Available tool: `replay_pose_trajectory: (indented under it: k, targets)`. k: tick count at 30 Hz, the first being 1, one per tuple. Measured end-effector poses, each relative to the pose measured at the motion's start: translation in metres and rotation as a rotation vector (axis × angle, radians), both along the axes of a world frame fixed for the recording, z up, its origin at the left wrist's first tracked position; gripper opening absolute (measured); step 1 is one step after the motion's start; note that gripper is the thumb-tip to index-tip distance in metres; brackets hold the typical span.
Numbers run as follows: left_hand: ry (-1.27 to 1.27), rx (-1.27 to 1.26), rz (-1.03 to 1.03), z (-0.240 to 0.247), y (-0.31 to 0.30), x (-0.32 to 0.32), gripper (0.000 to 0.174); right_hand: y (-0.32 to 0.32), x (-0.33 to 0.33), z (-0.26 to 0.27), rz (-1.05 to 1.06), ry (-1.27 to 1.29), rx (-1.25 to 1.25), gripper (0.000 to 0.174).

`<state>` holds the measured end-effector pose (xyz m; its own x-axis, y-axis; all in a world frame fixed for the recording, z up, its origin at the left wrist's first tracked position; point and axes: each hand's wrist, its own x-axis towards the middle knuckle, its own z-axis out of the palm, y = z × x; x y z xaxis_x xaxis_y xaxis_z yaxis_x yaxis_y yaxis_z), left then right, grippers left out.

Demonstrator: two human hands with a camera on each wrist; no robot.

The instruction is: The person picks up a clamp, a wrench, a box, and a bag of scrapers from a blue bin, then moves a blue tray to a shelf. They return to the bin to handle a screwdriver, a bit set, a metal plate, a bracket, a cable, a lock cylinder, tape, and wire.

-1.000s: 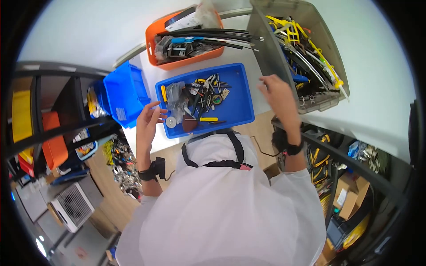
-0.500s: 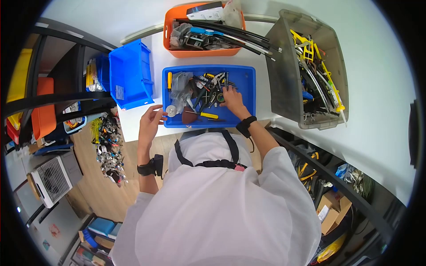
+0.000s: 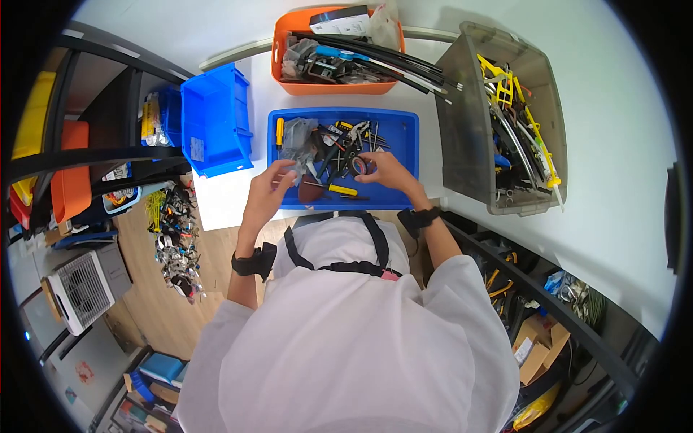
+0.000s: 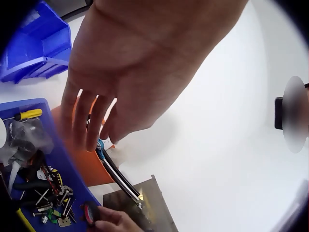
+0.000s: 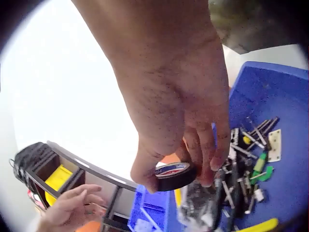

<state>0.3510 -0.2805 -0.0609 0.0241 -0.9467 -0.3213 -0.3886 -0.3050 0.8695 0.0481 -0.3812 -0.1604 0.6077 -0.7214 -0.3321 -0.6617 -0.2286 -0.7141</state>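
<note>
A roll of black tape [image 3: 358, 165] is pinched between the thumb and fingers of the right hand [image 3: 384, 172], above the shallow blue tray [image 3: 393, 198]. The right wrist view shows the tape roll [image 5: 175, 177] tilted, its printed inner ring facing up. The left hand [image 3: 268, 193] is held over the tray's near left corner with relaxed fingers and nothing in them. Under the hands lie pliers, hex keys and other small tools, a clear plastic bag [image 3: 297, 137], and a yellow-handled screwdriver [image 3: 342, 190].
An orange basket [image 3: 332, 89] with black rods stands behind the tray. To the right is a deep grey bin [image 3: 462, 137] of tools, its wall rising well above the tray. A blue bin [image 3: 216, 126] stands to the left, beside dark shelving [image 3: 94, 162].
The right hand came in from the right to the tray and lifted the tape roll from among the tools. The left hand moved rightward, over the tray's edge.
</note>
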Motion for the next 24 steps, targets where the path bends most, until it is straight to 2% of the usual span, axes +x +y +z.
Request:
replay_pose_trajectory:
  k: [1, 2, 3, 5, 6, 8, 9, 11, 12, 14, 17, 21, 24]
  targets:
    - [-0.001, 0.0, -0.001, 0.009, -0.004, -0.006, 0.032, 0.001, 0.003, 0.021, 0.005, -0.115, 0.153, 0.06]
    - [-0.008, -0.06, -0.087, 0.018, -0.008, -0.013, 0.033, 0.001, 0.006, 0.04, 0.008, -0.23, 0.304, 0.06]
    - [-0.014, -0.121, -0.175, 0.027, -0.013, -0.019, 0.034, 0.003, 0.009, 0.056, 0.002, -0.23, 0.302, 0.06]
    - [0.034, -0.168, -0.22, 0.046, -0.02, -0.032, 0.035, 0.007, 0.015, 0.083, 0.033, -0.568, 0.447, 0.047]
    - [0.081, -0.213, -0.257, 0.054, -0.021, -0.036, 0.037, 0.01, 0.018, 0.094, 0.026, -0.569, 0.445, 0.047]
    - [0.117, -0.247, -0.259, 0.068, -0.024, -0.043, 0.038, 0.014, 0.022, 0.113, -0.032, -0.798, 0.819, 0.038]
    - [0.152, -0.278, -0.255, 0.072, -0.025, -0.044, 0.039, 0.017, 0.025, 0.122, -0.036, -0.801, 0.815, 0.038]
    - [0.211, -0.258, -0.237, 0.067, -0.024, -0.04, 0.037, 0.023, 0.031, 0.135, -0.054, -0.996, 0.925, 0.038]
    - [0.269, -0.235, -0.213, 0.067, -0.025, -0.038, 0.035, 0.024, 0.032, 0.137, -0.057, -1.001, 0.921, 0.038]
    - [0.29, -0.162, -0.22, 0.073, -0.022, -0.034, 0.03, 0.026, 0.035, 0.14, -0.122, -0.961, 0.912, 0.049]
    - [0.333, -0.081, -0.211, 0.079, -0.02, -0.032, 0.025, 0.028, 0.04, 0.15, -0.19, -0.938, 0.892, 0.052]
    - [0.415, -0.039, -0.104, 0.075, -0.016, -0.028, 0.024, 0.027, 0.045, 0.149, -0.188, -0.922, 0.901, 0.052]
    - [0.427, -0.009, -0.075, 0.074, -0.012, -0.024, 0.024, 0.024, 0.049, 0.147, -0.137, -0.816, 0.904, 0.059]
